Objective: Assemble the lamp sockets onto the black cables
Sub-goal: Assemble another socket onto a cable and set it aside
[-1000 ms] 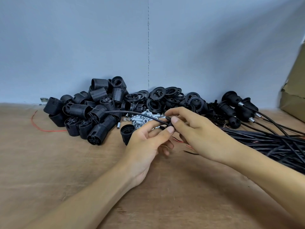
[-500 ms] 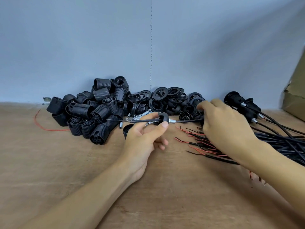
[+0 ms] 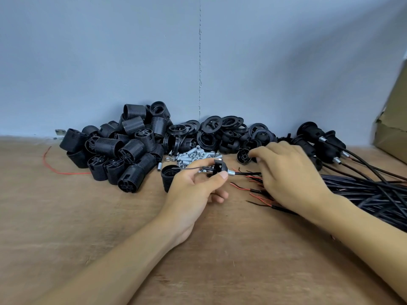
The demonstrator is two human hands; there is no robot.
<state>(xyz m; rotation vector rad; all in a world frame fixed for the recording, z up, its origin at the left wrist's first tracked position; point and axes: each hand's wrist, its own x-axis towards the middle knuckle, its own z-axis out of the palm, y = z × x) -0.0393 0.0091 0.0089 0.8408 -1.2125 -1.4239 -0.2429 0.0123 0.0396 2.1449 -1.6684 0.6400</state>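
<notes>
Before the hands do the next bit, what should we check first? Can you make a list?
1. Left hand pinches the cap: ok.
2. Cable enters the cap's metal tube: ok.
3. Thin wire sticks out of the cap's far side: ok.
4. Right hand grips something: cannot tell, its fingers are blurred.
5. A socket body is close by: ok, it sits beside the left hand.
6. Spare ends are out of the way: not ok, they lie under the right hand.
</notes>
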